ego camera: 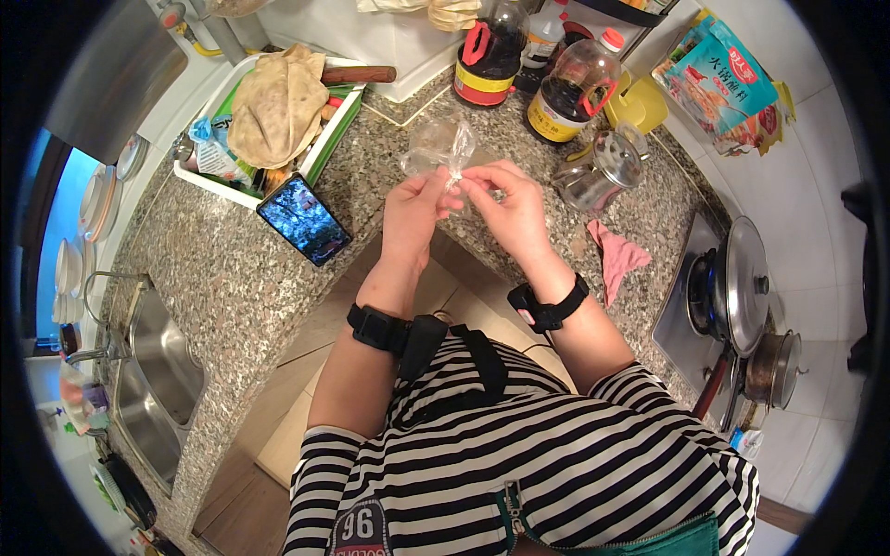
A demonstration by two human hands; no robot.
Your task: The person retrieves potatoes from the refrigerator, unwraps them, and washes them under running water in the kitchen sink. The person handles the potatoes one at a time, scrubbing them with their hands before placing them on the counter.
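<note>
A clear plastic bag (pixel 462 142) is pinched between both hands above the front edge of the granite counter. Its gathered, twisted neck sits at the fingertips, and loose film flares out beyond them. My left hand (pixel 411 212) grips the bag from the left with thumb and forefinger. From the right, my right hand (pixel 513 205) pinches the same gathered part. What lies inside the bag, if anything, I cannot tell. A smartphone (pixel 304 219) with a lit screen lies left of my left hand. To the right of my right hand are a glass jug (pixel 598 174) and a pink cloth (pixel 616 260).
A white tray (pixel 215 189) holding packets stands at back left. Large bottles of dark liquid (pixel 567 90) line the back. On the right, a lidded pan (pixel 747 285) sits on a gas stove (pixel 685 306) with a blue flame visible. A steel double sink (pixel 163 347) is at left.
</note>
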